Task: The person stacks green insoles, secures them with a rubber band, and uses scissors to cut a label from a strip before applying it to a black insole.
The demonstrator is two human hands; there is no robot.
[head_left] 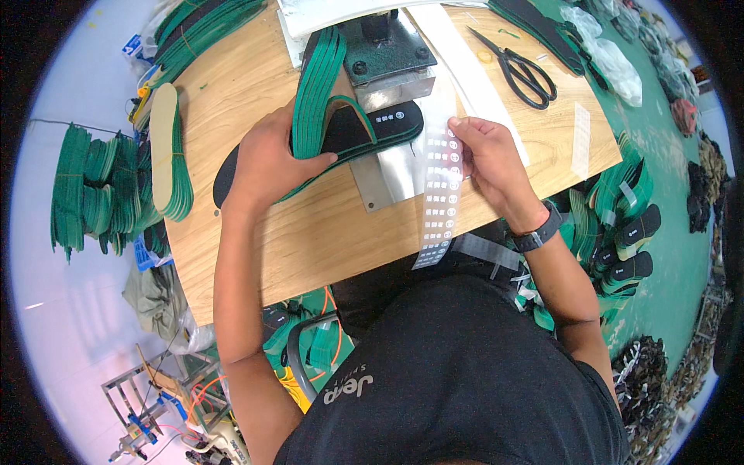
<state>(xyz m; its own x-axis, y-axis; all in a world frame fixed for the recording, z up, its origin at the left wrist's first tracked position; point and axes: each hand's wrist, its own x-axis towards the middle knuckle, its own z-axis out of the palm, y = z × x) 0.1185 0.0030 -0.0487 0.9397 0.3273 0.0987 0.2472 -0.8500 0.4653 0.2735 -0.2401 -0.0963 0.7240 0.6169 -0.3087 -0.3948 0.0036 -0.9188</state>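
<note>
My left hand [267,163] is closed round a bundle of green-edged black insoles [316,101], its thumb lying over the near edge. From the bundle, a black insole [404,126] with a small white print at its tip stretches right, over a metal plate [391,172] and just below the block of a press [387,85]. Between thumb and fingers, my right hand [494,161] pinches the edge of a clear strip of white printed labels [438,205]. The strip hangs down past the table's near edge, beside the insole tip.
Black scissors [527,76] lie at the table's far right, near a white strip [484,85] and a small label strip [580,143]. A beige-topped insole stack [164,147] sits at the left edge. More insole bundles [101,190] are piled left; others [620,248] lie right, below the table.
</note>
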